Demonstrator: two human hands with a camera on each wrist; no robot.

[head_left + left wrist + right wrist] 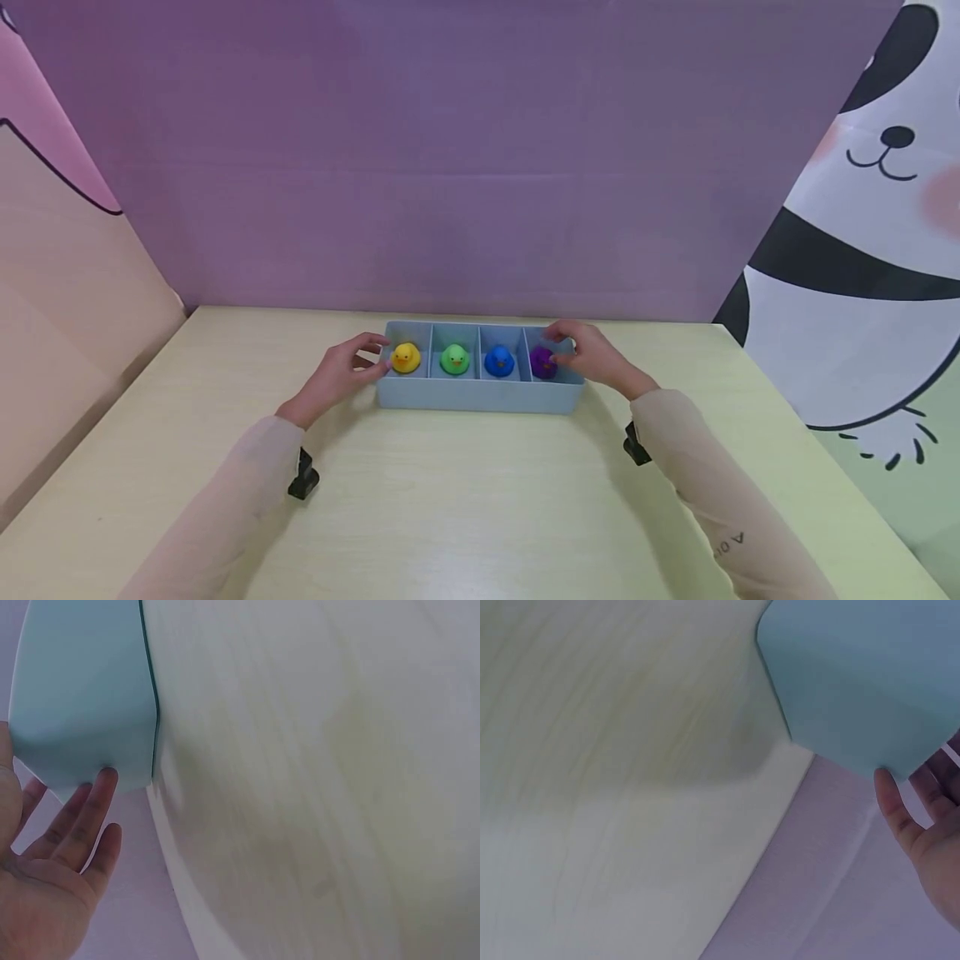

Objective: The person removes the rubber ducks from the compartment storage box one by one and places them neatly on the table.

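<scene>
A pale blue box (480, 396) with several compartments stands near the table's back edge. From left to right it holds a yellow duck (406, 357), a green duck (454, 359), a blue duck (499, 361) and a purple duck (543, 362). At the left end, my left hand (345, 373) has its thumb by the rim; in the left wrist view its loosely extended fingers (94, 817) touch the end wall. My right hand (596, 356) reaches over the right end, thumb and forefinger spread beside the purple duck. Its little finger touches the end wall (855, 712).
The box rests on a light wooden table (465, 492). Close behind it rises a purple backdrop (465, 167). A panda print (862, 333) covers the right side, and a beige and pink panel (60, 292) stands at the left.
</scene>
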